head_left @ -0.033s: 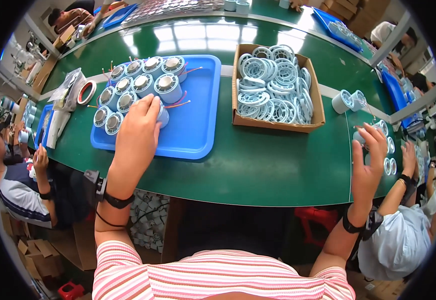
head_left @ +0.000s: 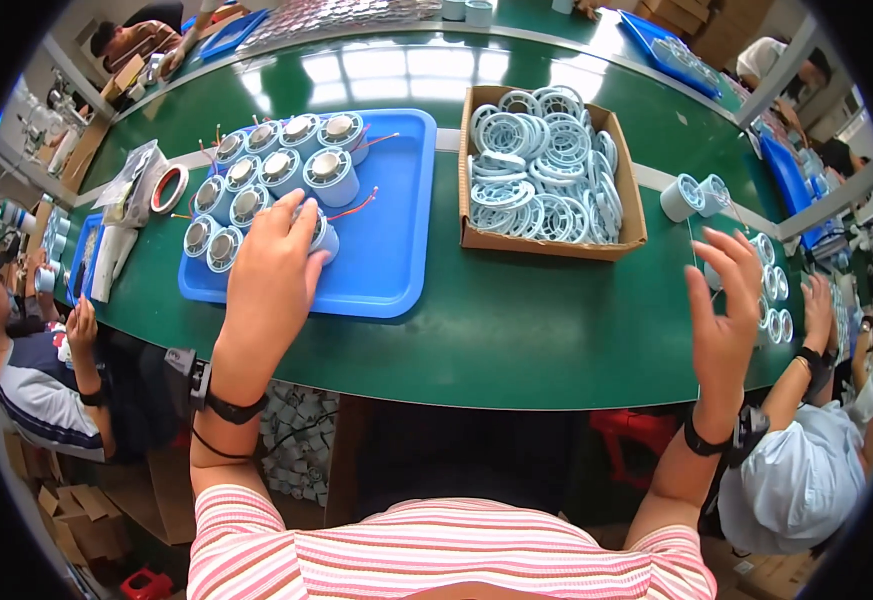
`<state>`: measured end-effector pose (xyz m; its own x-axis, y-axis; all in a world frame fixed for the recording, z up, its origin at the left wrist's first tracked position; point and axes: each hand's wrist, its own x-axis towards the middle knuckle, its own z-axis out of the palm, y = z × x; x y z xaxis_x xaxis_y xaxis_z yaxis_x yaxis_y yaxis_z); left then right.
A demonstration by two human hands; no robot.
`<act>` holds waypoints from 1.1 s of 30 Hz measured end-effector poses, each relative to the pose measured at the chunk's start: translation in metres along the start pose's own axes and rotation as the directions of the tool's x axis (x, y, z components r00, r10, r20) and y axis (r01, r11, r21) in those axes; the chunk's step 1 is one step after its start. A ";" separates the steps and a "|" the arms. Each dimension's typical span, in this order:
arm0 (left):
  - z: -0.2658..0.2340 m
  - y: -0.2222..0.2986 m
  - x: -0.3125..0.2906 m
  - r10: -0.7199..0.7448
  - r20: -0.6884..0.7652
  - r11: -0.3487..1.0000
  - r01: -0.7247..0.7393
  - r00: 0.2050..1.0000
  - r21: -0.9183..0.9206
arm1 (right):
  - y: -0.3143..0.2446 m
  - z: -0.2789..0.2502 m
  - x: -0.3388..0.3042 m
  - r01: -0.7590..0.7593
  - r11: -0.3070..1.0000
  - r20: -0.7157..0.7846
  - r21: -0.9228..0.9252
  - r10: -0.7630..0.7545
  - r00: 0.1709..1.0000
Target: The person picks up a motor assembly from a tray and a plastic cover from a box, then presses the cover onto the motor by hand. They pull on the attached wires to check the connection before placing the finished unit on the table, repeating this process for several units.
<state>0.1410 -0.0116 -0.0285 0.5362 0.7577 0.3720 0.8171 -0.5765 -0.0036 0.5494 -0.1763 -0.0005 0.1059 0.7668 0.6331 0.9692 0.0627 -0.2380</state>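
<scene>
A blue tray at the left holds several pale-blue cylindrical motors with silver centres and thin coloured wires. My left hand reaches over its near side, fingertips curled on the top of the front-right motor and thumb against its side. Part of that motor is hidden behind the fingers. On the right, my right hand is raised above the green table, fingers apart and holding nothing. Behind it stand pale-blue cups, and just past its fingers are several round pale-blue parts.
A cardboard box heaped with pale-blue slotted rings stands right of the tray. Left of the tray lie a tape roll and a plastic bag. Co-workers sit at both sides; one's hand is near my right hand.
My right hand has moved slightly left, away from the round parts, its fingers more upright. My left hand stays at the same motor, with a bit more of its top showing. The view has shifted slightly.
</scene>
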 end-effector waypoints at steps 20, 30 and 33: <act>-0.063 0.039 0.015 0.145 0.082 0.878 -0.090 0.986 -0.470 | 0.006 0.103 0.119 -0.090 0.921 0.572 0.378 -0.156 0.806; -0.007 0.135 -0.009 0.344 -0.017 0.800 -0.303 0.939 -0.519 | -0.023 0.051 0.072 0.075 0.913 0.208 0.400 -0.170 0.963; 0.010 0.136 -0.009 0.309 -0.030 0.781 -0.272 0.951 -0.562 | -0.033 0.029 0.016 0.028 0.913 0.266 0.406 -0.147 0.953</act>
<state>0.2490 -0.0941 -0.0413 0.7559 0.5330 0.3801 0.3736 -0.8280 0.4180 0.5130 -0.1474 -0.0037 -0.1008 0.8912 0.4423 0.7980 0.3379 -0.4990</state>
